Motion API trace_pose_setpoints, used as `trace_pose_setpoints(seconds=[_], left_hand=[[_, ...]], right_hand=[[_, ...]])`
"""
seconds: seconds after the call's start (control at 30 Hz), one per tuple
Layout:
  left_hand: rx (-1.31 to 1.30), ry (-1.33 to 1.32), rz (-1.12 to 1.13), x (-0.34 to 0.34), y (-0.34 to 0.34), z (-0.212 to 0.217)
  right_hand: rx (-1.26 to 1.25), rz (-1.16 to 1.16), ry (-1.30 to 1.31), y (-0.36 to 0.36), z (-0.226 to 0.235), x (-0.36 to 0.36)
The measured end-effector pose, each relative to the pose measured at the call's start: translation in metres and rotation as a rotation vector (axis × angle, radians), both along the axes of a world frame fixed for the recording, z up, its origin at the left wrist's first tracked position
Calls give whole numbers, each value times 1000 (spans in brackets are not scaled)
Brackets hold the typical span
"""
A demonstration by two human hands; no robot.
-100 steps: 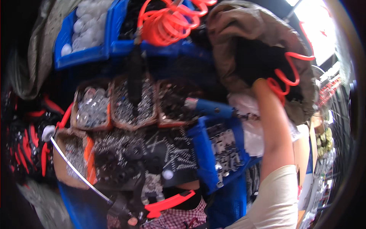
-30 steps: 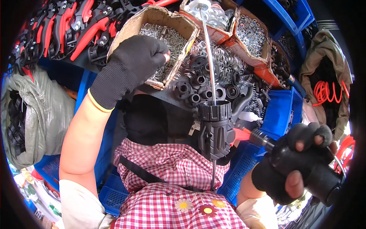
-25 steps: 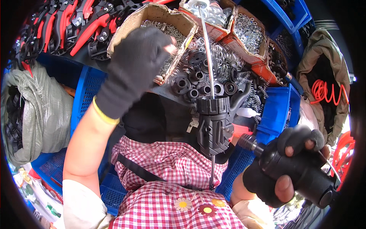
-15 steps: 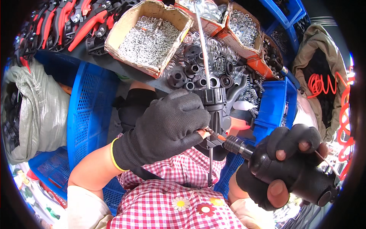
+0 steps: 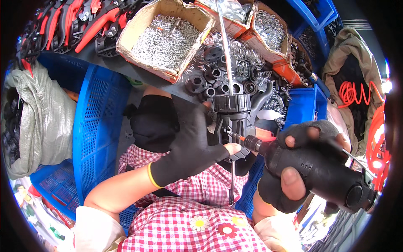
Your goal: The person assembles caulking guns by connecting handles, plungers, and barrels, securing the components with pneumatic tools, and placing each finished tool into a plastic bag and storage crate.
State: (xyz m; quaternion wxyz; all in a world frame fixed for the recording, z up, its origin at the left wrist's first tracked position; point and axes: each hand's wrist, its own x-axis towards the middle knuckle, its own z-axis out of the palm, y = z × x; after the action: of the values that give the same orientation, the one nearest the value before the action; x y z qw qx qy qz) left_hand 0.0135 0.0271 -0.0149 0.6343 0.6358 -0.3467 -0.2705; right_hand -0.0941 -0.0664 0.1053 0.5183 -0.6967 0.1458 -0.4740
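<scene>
My left hand (image 5: 189,143), in a black glove, is closed round the side of a black plastic tool body (image 5: 232,105). Its bare thumb tip presses on the front; its other fingers are mostly hidden behind. Through the body runs a long upright metal rod (image 5: 227,59), and a red lever (image 5: 264,135) shows beside it. My right hand (image 5: 280,191), gloved with bare fingertips, is wrapped round a black power screwdriver (image 5: 323,172). The screwdriver's bit (image 5: 240,137) points left at the body, its tip at a small screw on the side.
Cardboard boxes of small screws (image 5: 163,46), washers (image 5: 268,31) and other metal parts stand at the back. Loose springs and black rings (image 5: 196,84) lie behind the tool body. Blue crates (image 5: 96,113), a woven sack (image 5: 46,117) and a red coiled hose (image 5: 375,138) flank me.
My left hand has shifted from pinching near the bit to holding the tool body, thumb out. The screwdriver has moved left and up, its bit now at the body.
</scene>
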Motion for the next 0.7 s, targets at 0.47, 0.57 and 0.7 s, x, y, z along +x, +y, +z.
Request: trace_pose_setpoints(seconds=[0.47, 0.57, 0.7], left_hand=[[373, 119, -366, 15, -6, 25], [442, -615, -394, 69, -1, 49], [516, -1091, -29, 141, -29, 58]], right_hand=[[422, 154, 118, -30, 17, -8], [738, 159, 16, -35, 24, -24], [518, 95, -163, -31, 17, -33]])
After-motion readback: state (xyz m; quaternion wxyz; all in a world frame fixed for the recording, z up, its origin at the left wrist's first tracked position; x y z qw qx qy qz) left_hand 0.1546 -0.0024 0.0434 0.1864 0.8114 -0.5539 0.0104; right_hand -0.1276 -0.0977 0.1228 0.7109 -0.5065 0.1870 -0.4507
